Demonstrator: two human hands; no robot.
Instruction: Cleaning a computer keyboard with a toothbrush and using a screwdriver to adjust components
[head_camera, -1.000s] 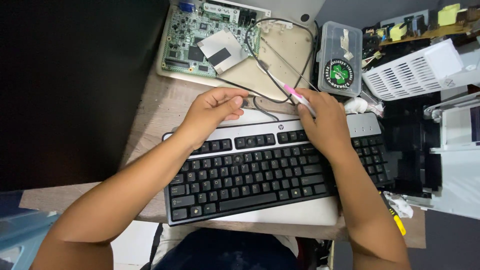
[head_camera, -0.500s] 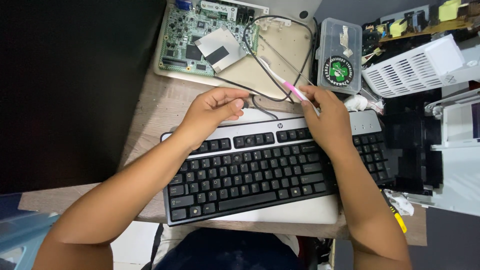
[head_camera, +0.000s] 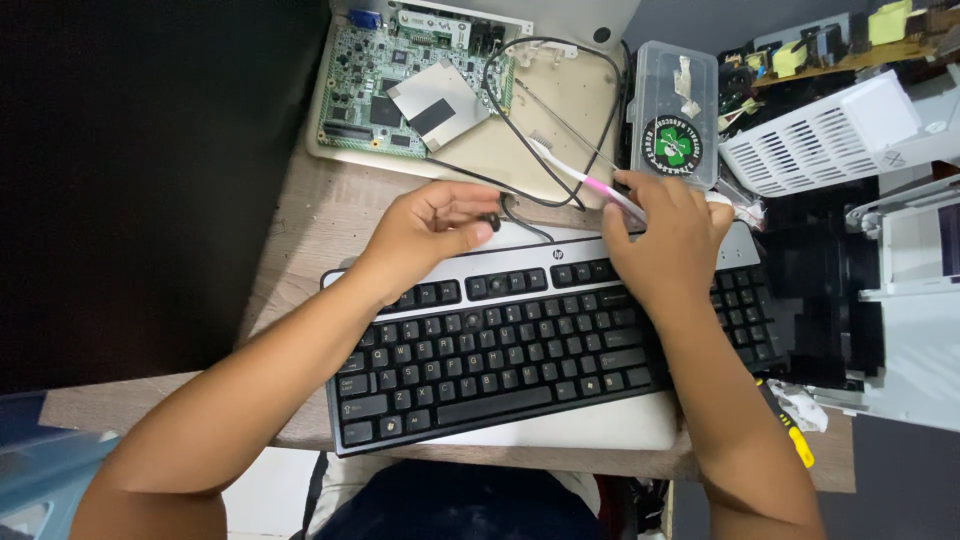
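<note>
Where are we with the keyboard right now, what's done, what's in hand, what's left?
Done: the keyboard lies flat on the desk, every visible key in place. In hand: the right hand grips a white and pink toothbrush above the top key row, while the left hand pinches the black cable at the keyboard's back edge. Left: the brush touches no keys yet.
</note>
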